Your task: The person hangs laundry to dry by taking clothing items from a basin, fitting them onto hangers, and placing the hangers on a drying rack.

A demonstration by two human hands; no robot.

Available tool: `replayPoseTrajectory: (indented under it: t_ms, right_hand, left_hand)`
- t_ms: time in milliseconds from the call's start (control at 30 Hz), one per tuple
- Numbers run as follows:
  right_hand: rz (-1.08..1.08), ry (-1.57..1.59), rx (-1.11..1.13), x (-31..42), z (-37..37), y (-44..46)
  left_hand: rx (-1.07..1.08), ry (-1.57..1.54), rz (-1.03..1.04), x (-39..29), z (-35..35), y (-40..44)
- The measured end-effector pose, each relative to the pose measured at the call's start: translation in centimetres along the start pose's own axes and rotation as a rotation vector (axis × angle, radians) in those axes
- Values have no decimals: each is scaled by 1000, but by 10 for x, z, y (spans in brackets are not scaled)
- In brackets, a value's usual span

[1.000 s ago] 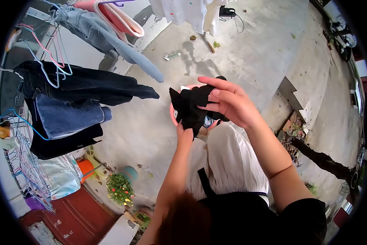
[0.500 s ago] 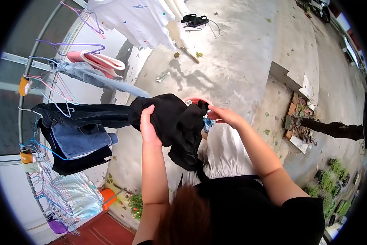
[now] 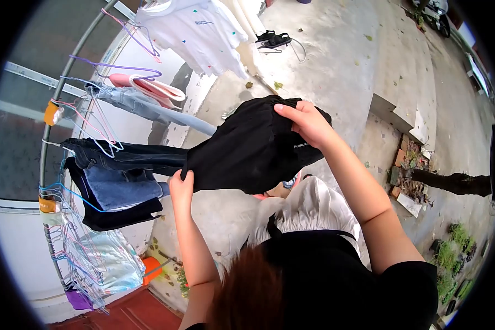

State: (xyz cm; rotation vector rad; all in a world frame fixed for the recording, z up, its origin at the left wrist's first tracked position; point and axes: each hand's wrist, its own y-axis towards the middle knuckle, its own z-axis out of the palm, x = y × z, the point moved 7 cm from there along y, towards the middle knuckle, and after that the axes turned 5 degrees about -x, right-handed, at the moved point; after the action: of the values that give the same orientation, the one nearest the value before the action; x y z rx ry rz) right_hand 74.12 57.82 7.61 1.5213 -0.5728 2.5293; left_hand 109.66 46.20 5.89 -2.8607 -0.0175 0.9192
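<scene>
A black garment (image 3: 242,148) is spread out in the air between my two hands; its exact kind is not plain. My left hand (image 3: 182,187) pinches its near left edge between thumb and fingers. Farther up and to the right, my right hand (image 3: 309,124) grips the gathered part, thumb on top, other fingers partly hidden behind the cloth. Just past my left hand, dark jeans (image 3: 132,154) hang from the rail. Below the garment, part of a red basin (image 3: 261,196) shows beside my pale skirt (image 3: 308,209).
A curved metal rail (image 3: 66,77) on the left carries several hangers (image 3: 74,258), a white T-shirt (image 3: 195,33), light jeans (image 3: 148,107) and other washing. Black sandals (image 3: 274,39) hang at the far end. A tree trunk (image 3: 451,181) stands on the right, and plants (image 3: 451,247) grow below it.
The black garment has gone from bunched up to stretched out. My right hand has moved up onto it and now grips it; my left hand has moved down and left to its edge.
</scene>
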Motion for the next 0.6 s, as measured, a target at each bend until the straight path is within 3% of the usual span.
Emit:
replayPoseTrajectory:
  t_ms: [33,67,133,200,267,333,400,533,567,600]
  right_hand:
    - [-29,-106,-4,-2,7,5]
    - [-58,-212,-11,-2,14,8]
    - [-123,-414,31,23,46,-9]
    - [-185,-540,55,24,69,-17]
    - [-178,-505,144,14,88,-22]
    - [-95,-426,229,9,108,-34]
    - [-295,-636,393,21,125,-44]
    - [-371,-954,497,40,120,-50]
    - [-353,-979,450,38,108,-39]
    - [-417,-1119,316,55,97,-36]
  left_hand:
    - [-122,152,96,-6,0,-6]
    - [-464,179,518,-26,-3,-21]
    - [-363,-103,418,-64,3,-40]
    - [190,-500,220,-89,47,-56]
    - [510,-482,290,-124,82,-83]
    - [481,-410,465,-136,108,-83]
    - [286,-617,566,-150,103,-80]
    - [122,-785,305,-120,107,-39]
    - [41,-873,251,-112,105,-26]
    - [112,-822,141,-121,86,-28]
